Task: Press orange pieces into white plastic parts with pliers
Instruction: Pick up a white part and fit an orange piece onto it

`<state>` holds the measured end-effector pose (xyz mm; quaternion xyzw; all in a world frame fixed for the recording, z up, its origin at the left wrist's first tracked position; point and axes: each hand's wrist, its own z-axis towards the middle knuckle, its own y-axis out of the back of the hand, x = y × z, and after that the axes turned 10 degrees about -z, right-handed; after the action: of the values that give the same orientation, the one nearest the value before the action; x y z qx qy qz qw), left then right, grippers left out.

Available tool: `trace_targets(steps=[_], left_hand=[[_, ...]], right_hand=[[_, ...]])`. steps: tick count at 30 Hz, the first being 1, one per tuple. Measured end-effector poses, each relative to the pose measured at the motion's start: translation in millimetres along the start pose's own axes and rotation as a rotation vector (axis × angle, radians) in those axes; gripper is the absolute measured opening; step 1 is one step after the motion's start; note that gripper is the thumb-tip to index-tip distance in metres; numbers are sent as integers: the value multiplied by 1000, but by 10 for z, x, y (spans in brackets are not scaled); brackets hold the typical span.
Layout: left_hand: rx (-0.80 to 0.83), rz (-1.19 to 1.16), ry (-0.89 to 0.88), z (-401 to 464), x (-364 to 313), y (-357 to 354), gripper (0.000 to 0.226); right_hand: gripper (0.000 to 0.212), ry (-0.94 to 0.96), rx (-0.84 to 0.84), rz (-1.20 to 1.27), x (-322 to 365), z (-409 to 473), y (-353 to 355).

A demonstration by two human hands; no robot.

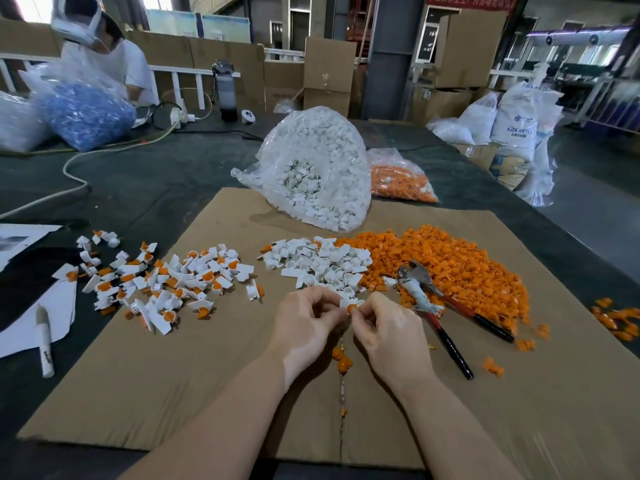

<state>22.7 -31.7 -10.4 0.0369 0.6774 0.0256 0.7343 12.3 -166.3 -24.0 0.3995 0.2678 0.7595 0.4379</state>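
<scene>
Pliers (437, 304) with red and black handles lie on the cardboard (173, 368), at the near edge of the orange heap (460, 258), just right of the hands. The cardboard covers a dark table (138, 178) in a workshop with stacked boxes (329, 74) behind. A clear bag (311, 168) stands at the far edge, full of white parts; beside it a smaller bag (398, 178) holds orange pieces. Loose white parts (318, 261) lie in the middle, joined pieces (166, 278) at left. The left hand (304, 327) and the right hand (391, 334) have curled fingers and together pinch a white part (347, 302) with an orange piece (351, 309).
</scene>
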Motion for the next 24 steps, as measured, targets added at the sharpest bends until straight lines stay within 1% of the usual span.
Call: trace_targets(steps=[4, 8, 10, 13, 20, 24], left_hand=[[-19, -31, 14, 13, 0, 8, 6], [-10, -156, 42, 8, -5, 25, 18], [3, -205, 50, -2, -7, 37, 21], [11, -218, 51, -9, -13, 45, 23], [22, -213, 59, 3, -7, 40, 25], [22, -172, 41, 7, -2, 44, 24]], right_hand=[[17, -1, 3, 79, 1, 3, 22], [7, -65, -10, 214, 1, 5, 30], [17, -63, -22, 241, -1, 3, 35], [30, 0, 8, 234, -2, 2, 48], [27, 0, 36, 237, 3, 27, 53], [26, 12, 31, 231, 7, 31, 60]])
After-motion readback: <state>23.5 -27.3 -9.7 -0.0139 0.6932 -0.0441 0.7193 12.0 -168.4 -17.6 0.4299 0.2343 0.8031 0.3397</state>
